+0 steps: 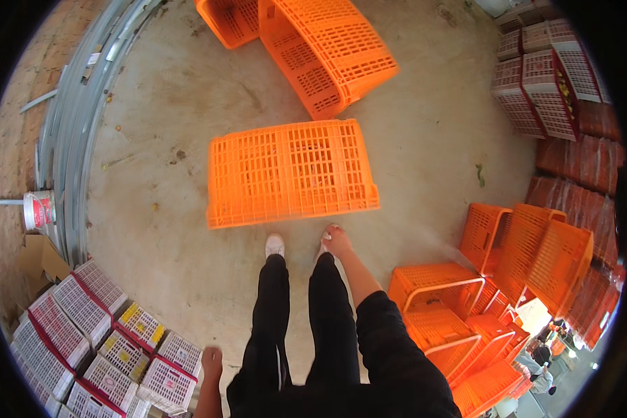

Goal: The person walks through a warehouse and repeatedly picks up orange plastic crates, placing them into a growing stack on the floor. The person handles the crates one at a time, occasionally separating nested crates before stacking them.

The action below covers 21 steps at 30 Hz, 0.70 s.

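Observation:
My right hand is stretched forward above my right shoe, its fingers curled. No held thing shows clearly in it. Low on the left, my left hand hangs beside my leg near stacked white crates; its fingers are mostly hidden. Just ahead of my feet an orange plastic crate shows one slatted face, apart from both hands. Beyond it, another orange crate lies tipped on its side. A further orange crate is cut off by the top edge.
Orange crates are piled at the right, with white crates stacked farther back. Metal profiles run along the left, near a bucket and a cardboard box. People are at the lower right.

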### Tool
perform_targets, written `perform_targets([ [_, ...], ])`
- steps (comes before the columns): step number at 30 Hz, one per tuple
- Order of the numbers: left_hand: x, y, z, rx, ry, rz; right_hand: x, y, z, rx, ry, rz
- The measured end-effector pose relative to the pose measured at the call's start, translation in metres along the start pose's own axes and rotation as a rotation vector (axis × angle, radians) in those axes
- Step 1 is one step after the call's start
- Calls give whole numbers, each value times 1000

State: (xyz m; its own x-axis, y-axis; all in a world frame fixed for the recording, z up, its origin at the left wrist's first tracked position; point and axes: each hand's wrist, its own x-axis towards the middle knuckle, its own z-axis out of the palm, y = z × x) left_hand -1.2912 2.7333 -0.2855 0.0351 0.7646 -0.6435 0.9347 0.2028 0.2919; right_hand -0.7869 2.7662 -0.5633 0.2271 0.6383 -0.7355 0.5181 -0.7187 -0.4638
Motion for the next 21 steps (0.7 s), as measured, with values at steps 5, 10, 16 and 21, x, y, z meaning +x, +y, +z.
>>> perform_targets([
  [5,-58,-108,22,163,-147,-406,134,49,68,-252,524,-205],
  [10,-11,-64,30,71,-199,-518,165,70,53,-348,348,-101],
  [16,109,27,45,-6,-102,-246,202,56,79,-358,396,-125],
  [21,228,160,55,-179,89,162,162,39,55,-297,520,-216],
])
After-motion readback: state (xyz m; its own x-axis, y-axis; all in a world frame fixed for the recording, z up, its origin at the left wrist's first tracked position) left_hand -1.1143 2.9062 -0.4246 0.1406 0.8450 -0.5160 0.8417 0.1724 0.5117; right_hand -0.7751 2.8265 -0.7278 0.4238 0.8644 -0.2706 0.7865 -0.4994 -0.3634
